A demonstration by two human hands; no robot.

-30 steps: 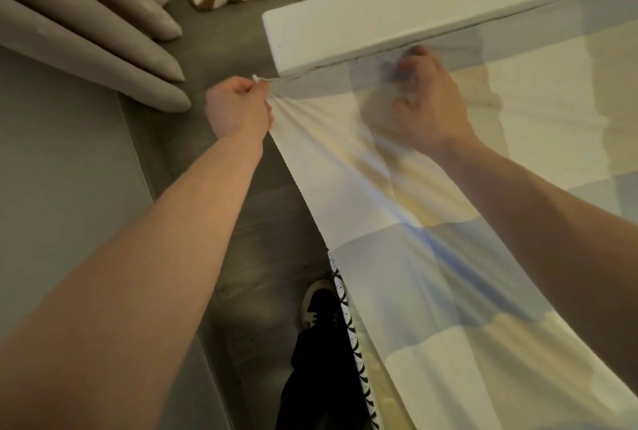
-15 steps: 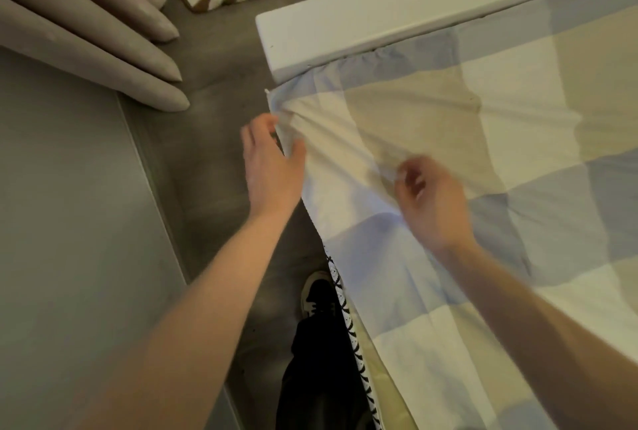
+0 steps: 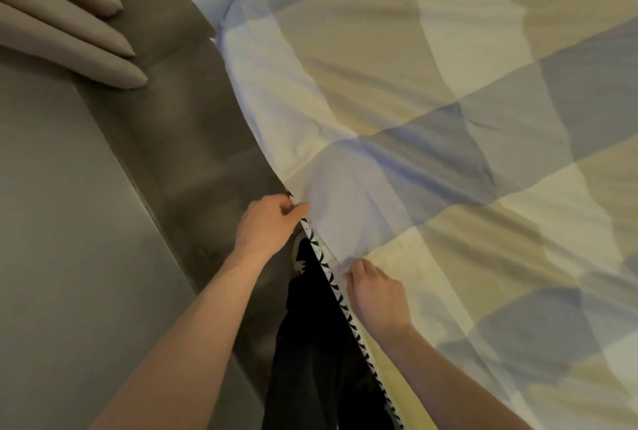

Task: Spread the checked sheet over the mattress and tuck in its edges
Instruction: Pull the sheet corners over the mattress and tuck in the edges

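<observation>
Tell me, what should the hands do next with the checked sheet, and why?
Probably tuck the checked sheet down under the side here: the left hand and right hand both grip its loose edge, and the black-and-white mattress trim shows bare beside them.

Left arm: bare, reaches forward from the lower left, almost straight, with the wrist bent a little to the right.
Left hand (image 3: 267,227): back of the hand up, fingers curled; thumb and fingertips pinch the edge of the checked sheet (image 3: 431,119).
Right arm: bare, comes in from the lower right, forearm pointing up and to the left.
Right hand (image 3: 378,296): back up, fingers curled under, gripping a fold of the checked sheet.
Hands: near each other but apart, the left one further forward.
</observation>
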